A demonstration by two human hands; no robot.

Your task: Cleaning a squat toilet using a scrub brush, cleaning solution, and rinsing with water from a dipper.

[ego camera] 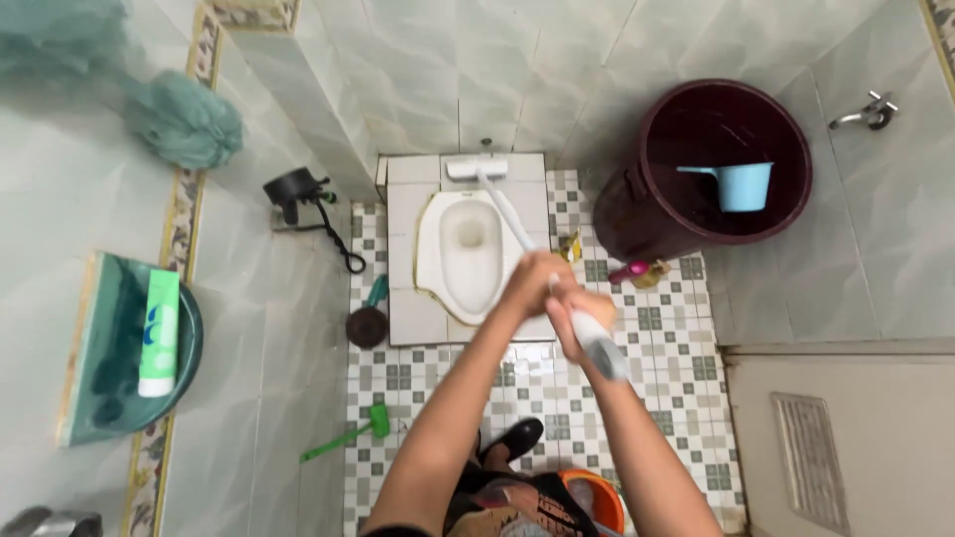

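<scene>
A long white brush is gripped by both hands — the left hand higher on the handle, the right hand closed just below it. Its head is pressed on the far rim of the white squat toilet. A maroon bucket — holding a blue scoop — stands at the right.

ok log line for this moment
both hands grip brush handle | brush head at back edge of squat toilet | maroon bucket beside

Small home bathroom, tiled walls, checkered floor tiles, white squat toilet at centre, dark red water barrel with blue scoop far right
</scene>
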